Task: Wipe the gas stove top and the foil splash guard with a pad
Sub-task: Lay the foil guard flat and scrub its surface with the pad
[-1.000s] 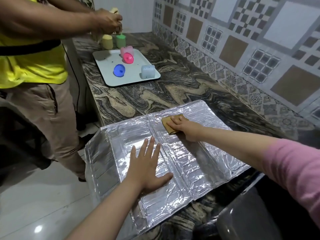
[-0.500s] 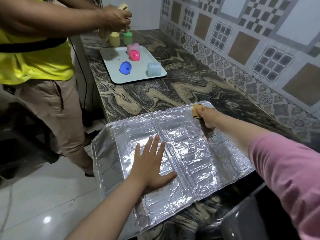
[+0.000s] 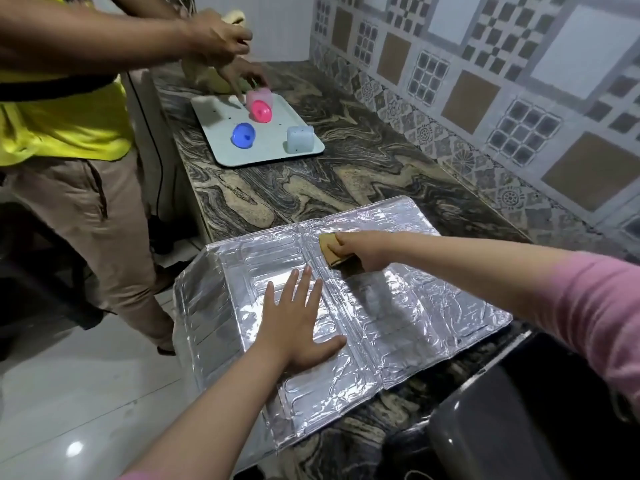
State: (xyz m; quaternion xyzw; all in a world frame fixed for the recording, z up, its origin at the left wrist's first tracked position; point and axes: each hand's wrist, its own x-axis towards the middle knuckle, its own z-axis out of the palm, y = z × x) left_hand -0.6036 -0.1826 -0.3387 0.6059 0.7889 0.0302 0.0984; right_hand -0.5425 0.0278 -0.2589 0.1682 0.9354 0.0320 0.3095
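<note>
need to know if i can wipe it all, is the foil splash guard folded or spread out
Mostly spread: the foil splash guard lies flat on the countertop, but its left panel bends down over the edge.

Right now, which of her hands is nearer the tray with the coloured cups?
Right. The right hand holds the pad at the foil's far edge, closer to the tray; the left hand lies flat mid-foil, farther back.

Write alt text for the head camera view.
A right hand presses a tan pad on a foil splash guard lying flat on a marbled counter, the left hand flat on the foil. Another person reaches over a tray behind.
</note>
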